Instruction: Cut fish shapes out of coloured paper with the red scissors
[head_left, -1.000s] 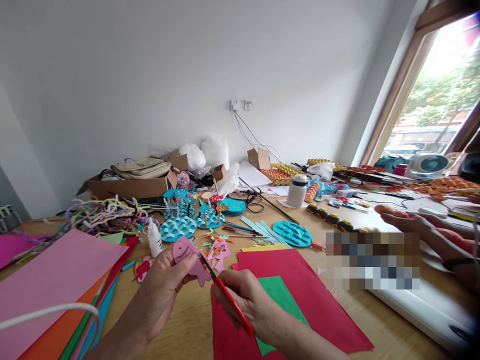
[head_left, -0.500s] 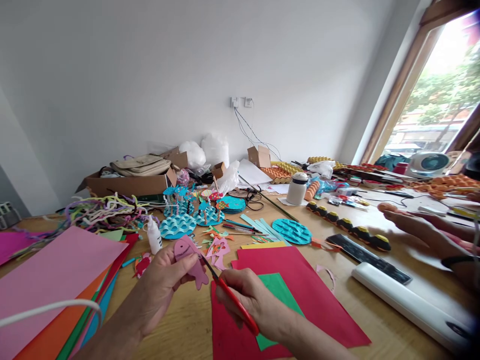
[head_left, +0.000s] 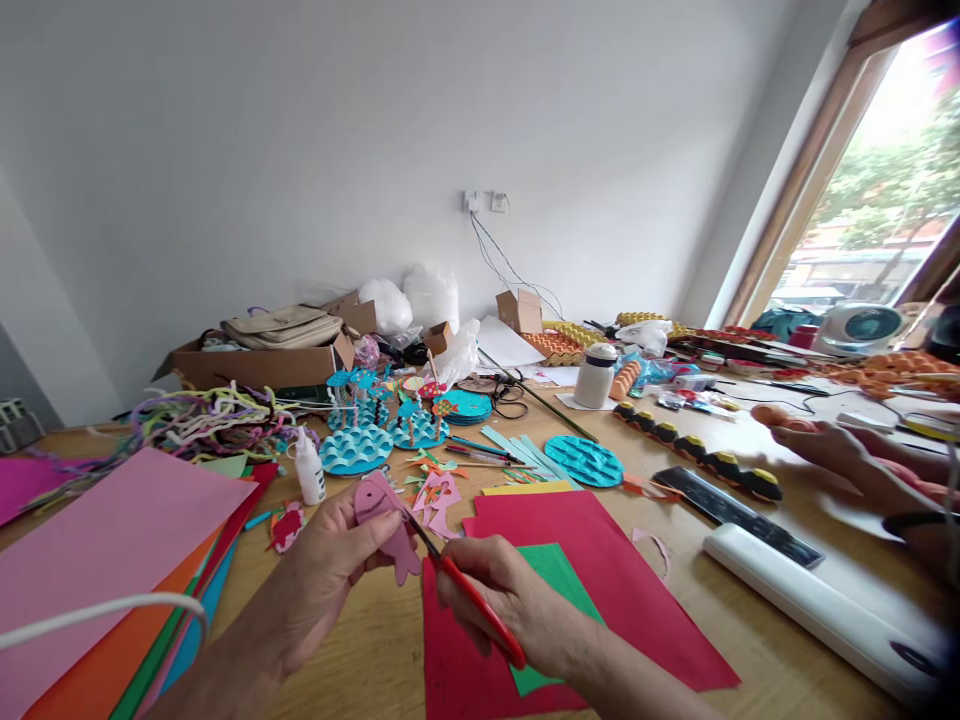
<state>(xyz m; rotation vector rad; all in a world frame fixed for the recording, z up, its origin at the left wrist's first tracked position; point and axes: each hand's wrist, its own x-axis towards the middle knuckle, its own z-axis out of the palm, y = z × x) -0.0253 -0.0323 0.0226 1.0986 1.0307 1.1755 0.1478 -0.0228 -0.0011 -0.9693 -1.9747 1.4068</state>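
Observation:
Between the thumb and fingers of my left hand [head_left: 337, 545] is a pink paper fish [head_left: 373, 493] with a drawn eye and a dark line behind it. My right hand [head_left: 514, 600] is closed around red-handled scissors [head_left: 480, 610]. Their dark blades point up and left, with the tips at the fish's right edge. Whether the blades are parted I cannot tell. Below my right hand lie a green sheet [head_left: 559, 580] and a larger red sheet [head_left: 645, 610]. Pink paper scraps [head_left: 437, 497] lie just beyond the fish.
Coloured sheets [head_left: 127, 550] and a white glue bottle [head_left: 307, 468] are at left. Blue wavy discs [head_left: 356, 452] with small fish models stand beyond. A white bar-shaped device [head_left: 810, 605] lies at right, near another person's hands [head_left: 847, 455]. Pipe cleaners [head_left: 214, 420] are heaped at back left.
My hands, the fish and the scissors stay almost in place, with only a tiny shift. At right, the other person's hands have moved slightly, and an orange piece shows more clearly in them.

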